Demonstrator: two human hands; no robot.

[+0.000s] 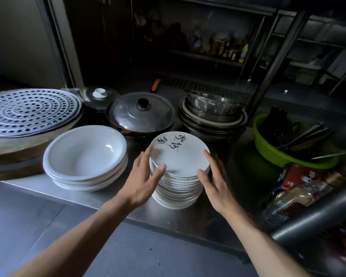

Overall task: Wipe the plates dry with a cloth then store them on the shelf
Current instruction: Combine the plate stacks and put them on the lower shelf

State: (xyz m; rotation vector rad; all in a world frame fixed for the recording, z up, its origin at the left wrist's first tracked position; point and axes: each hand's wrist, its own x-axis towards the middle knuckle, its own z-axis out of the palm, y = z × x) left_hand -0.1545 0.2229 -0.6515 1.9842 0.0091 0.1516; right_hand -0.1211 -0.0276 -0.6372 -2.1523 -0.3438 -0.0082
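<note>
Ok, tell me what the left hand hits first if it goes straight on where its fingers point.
The plate stack: the left hand seems to touch its left rim, thumb resting on top. Beyond it lies the lidded pan, though depth is unclear.

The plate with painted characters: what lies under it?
A stack of white plates standing on the steel counter; left hand and right hand touch its sides. Only rims show; the plates' faces are covered.
</note>
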